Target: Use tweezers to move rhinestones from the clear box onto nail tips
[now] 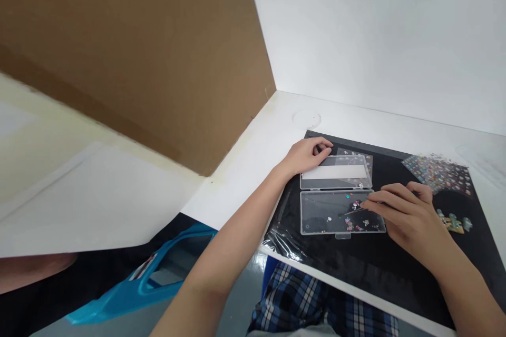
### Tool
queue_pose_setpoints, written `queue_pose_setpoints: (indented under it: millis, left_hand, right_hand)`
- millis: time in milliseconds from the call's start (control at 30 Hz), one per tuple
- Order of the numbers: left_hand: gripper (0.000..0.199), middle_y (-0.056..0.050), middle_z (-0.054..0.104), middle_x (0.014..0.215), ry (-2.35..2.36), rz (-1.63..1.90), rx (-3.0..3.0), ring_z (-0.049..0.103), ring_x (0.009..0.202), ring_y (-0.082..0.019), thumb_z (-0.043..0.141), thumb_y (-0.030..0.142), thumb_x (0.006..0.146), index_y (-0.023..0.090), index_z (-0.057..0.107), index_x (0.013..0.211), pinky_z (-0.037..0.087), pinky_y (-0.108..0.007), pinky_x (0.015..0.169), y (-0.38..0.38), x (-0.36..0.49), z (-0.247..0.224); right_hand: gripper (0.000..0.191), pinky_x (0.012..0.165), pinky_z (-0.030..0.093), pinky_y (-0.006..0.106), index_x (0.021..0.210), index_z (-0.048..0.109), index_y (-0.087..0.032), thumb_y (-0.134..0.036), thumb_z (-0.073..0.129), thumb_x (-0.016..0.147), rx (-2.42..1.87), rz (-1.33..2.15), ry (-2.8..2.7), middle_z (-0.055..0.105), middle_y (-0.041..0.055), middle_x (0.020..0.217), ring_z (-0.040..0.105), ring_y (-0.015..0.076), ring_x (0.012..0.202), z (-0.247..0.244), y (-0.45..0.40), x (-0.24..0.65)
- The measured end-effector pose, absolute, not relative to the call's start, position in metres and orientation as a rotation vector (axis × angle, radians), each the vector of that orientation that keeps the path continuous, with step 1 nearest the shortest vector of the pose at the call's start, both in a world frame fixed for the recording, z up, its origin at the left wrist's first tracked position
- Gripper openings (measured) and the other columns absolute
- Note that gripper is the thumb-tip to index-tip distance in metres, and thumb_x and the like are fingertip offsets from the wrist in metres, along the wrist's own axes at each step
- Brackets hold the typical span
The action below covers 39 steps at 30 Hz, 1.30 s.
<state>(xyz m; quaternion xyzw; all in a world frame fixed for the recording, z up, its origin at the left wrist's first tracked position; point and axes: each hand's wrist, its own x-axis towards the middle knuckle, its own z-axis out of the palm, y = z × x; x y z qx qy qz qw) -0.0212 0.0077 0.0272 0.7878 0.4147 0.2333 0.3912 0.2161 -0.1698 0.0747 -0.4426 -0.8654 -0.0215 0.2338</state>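
Observation:
A hinged clear plastic case (320, 216) lies unfolded on a black mat (351, 268), with small colourful charms (349, 223) scattered in its near half. My left hand (308, 157) is loosely curled at the upper left edge of the case's lid, thumb along the rim and fingers just past it. Over the right side of the near half, my right hand (411, 216) pinches thin tweezers (353, 212), their tips pointing left among the charms. Whether the tips hold a charm is too small to tell. A white strip (336, 171) runs across the lid.
Sticker sheets with many small pieces (438, 171) lie at the mat's upper right. Small figurines (454, 222) sit beyond my right hand. A brown partition (158, 63) stands to the left. Below it is a blue plastic chair (158, 274), with part of another person (35, 274) nearby.

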Motion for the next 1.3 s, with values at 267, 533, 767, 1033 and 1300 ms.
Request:
queue_pose_setpoints:
  millis: [267, 533, 767, 1033, 1300]
  left_hand:
    - [0.023, -0.002, 0.080, 0.104, 1.054, 0.600, 2.005, 0.065, 0.076, -0.015, 0.061, 0.030, 0.097, 0.022, 0.074, 0.114, 0.047, -0.031, 0.072, 0.008, -0.022, 0.025]
    - [0.024, -0.002, 0.080, 0.103, 1.056, 0.592, 2.016, 0.066, 0.076, -0.015, 0.060, 0.031, 0.098, 0.022, 0.074, 0.115, 0.048, -0.031, 0.072, 0.008, -0.021, 0.026]
    - [0.024, -0.002, 0.080, 0.103, 1.061, 0.583, 2.023, 0.067, 0.077, -0.015, 0.059, 0.031, 0.098, 0.022, 0.073, 0.115, 0.049, -0.031, 0.072, 0.008, -0.021, 0.026]
    - [0.025, -0.003, 0.081, 0.102, 1.070, 0.572, 2.012, 0.068, 0.078, -0.016, 0.058, 0.032, 0.098, 0.023, 0.073, 0.115, 0.050, -0.032, 0.073, 0.007, -0.021, 0.028]
    - [0.023, -0.002, 0.080, 0.102, 1.088, 0.567, 2.035, 0.068, 0.077, -0.016, 0.060, 0.030, 0.097, 0.023, 0.074, 0.114, 0.050, -0.032, 0.073, 0.007, -0.021, 0.030]
  right_hand:
    - [0.041, 0.089, 0.033, 0.040, 0.110, 0.069, -0.025, 0.005, 0.051, 0.088, -1.199, -0.124, -2.386, 0.079, 0.0011, 0.103, 0.065, 0.0190, 0.096, 0.077, -0.169, 0.212]
    - [0.040, 0.090, 0.033, 0.040, 0.107, 0.068, -0.024, 0.005, 0.050, 0.086, -1.211, -0.149, -2.382, 0.079, 0.0008, 0.102, 0.065, 0.0182, 0.095, 0.075, -0.171, 0.208]
    - [0.041, 0.090, 0.033, 0.040, 0.109, 0.071, -0.024, 0.004, 0.052, 0.085, -1.229, -0.142, -2.392, 0.078, 0.0012, 0.107, 0.066, 0.0180, 0.095, 0.074, -0.173, 0.208]
    - [0.045, 0.090, 0.033, 0.039, 0.117, 0.067, -0.024, 0.006, 0.049, 0.088, -1.197, -0.141, -2.406, 0.078, 0.0028, 0.109, 0.065, 0.0195, 0.101, 0.074, -0.172, 0.206]
    - [0.045, 0.091, 0.031, 0.039, 0.122, 0.067, -0.025, 0.003, 0.050, 0.092, -1.288, -0.204, -2.362, 0.077, 0.0037, 0.111, 0.066, 0.0195, 0.103, 0.067, -0.171, 0.210]
